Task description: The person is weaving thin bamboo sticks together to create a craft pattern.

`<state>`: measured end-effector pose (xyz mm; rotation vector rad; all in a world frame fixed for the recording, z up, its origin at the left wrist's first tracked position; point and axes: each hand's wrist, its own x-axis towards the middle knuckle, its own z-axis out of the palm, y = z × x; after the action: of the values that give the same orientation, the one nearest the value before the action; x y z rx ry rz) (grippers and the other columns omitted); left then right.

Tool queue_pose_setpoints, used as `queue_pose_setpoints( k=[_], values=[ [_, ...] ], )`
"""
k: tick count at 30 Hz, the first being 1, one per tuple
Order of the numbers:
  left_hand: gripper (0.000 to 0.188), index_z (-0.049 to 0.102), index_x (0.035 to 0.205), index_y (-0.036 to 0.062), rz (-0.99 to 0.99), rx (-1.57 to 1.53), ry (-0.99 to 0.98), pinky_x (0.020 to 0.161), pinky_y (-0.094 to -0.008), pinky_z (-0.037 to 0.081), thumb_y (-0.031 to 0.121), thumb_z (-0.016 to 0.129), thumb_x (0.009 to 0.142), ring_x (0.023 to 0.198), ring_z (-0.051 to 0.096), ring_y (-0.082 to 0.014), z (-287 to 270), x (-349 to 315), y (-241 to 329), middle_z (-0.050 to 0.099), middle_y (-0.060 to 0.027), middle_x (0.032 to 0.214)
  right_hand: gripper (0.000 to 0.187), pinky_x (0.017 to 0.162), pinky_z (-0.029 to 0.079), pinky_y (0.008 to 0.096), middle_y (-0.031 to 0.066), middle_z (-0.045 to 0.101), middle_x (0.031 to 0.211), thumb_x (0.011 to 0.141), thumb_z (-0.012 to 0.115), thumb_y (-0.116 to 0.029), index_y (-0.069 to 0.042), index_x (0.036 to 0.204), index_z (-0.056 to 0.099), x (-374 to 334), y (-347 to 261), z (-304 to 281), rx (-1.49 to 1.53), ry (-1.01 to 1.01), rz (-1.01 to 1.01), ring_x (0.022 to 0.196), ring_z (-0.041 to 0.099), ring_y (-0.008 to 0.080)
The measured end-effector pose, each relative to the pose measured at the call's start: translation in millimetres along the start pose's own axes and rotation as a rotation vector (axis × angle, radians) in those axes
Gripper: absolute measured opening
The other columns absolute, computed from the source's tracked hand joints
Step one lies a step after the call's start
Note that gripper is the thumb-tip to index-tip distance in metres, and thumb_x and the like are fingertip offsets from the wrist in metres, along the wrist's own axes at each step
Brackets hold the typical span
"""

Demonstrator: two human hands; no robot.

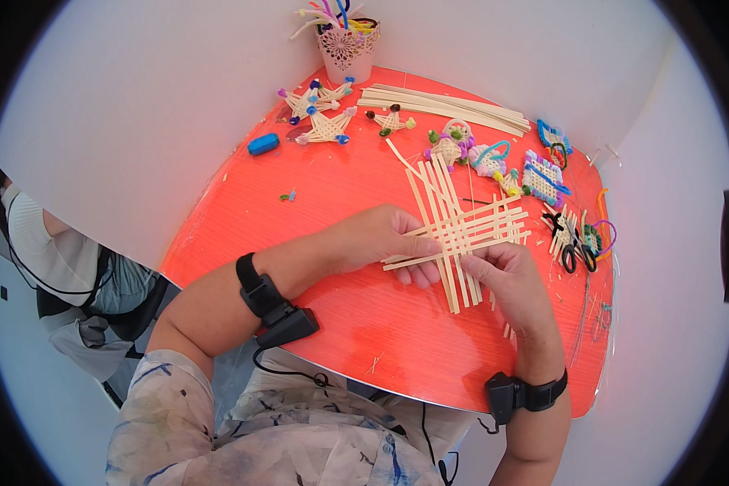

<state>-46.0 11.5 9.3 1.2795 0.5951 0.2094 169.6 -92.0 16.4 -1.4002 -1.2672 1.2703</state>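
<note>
Between my two hands is a flat lattice of pale woven strips (pixel 451 231), its loose ends sticking out on all sides. My left hand (pixel 393 243) grips its left side, thumb on top and fingers underneath. My right hand (pixel 506 279) pinches the lower right part, thumb and forefinger against the strips. Several more pale strips lie partly hidden beneath and beside the right hand. A single strip (pixel 402 158) slants up from the lattice's upper left. Just right of the lattice, black-handled scissors (pixel 573 247) lie on the red table (pixel 300 194).
A bundle of long pale strips (pixel 445 108) lies along the back. Woven star shapes (pixel 328 127) and a blue packet (pixel 263 144) are at the back left. Small woven pieces with coloured trim (pixel 544 176) sit at right. A pink pot (pixel 348 50) holds fuzzy stems. White partitions border the table.
</note>
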Motion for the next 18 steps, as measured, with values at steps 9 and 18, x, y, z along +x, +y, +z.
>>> queue_pose_setpoints(
  k=[9, 18],
  values=[
    [0.028, 0.069, 0.099, -0.0021, 0.010, 0.106, 0.005, 0.065, -0.0248, 0.056, 0.025, 0.064, 0.095, 0.077, 0.071, -0.0168, -0.2, -1.2, 0.6, 0.073, -0.0123, 0.088, 0.018, 0.057, 0.044, 0.0217, -0.0012, 0.066, 0.075, 0.091, 0.069, -0.015, 0.003, 0.094, 0.072, -2.3, -4.3, -0.6, -0.018, -0.012, 0.032, 0.064, 0.054, 0.0038],
    [0.028, 0.068, 0.100, -0.0019, 0.070, -0.040, 0.156, 0.064, -0.0244, 0.056, 0.026, 0.063, 0.096, 0.074, 0.070, -0.0155, -10.5, 7.2, -8.6, 0.072, -0.0126, 0.087, 0.017, 0.058, 0.044, 0.0221, -0.0002, 0.064, 0.071, 0.092, 0.067, -0.016, 0.000, 0.092, 0.070, 3.7, 0.5, -22.6, 0.053, 0.085, 0.030, 0.064, 0.055, 0.0050]
  ],
)
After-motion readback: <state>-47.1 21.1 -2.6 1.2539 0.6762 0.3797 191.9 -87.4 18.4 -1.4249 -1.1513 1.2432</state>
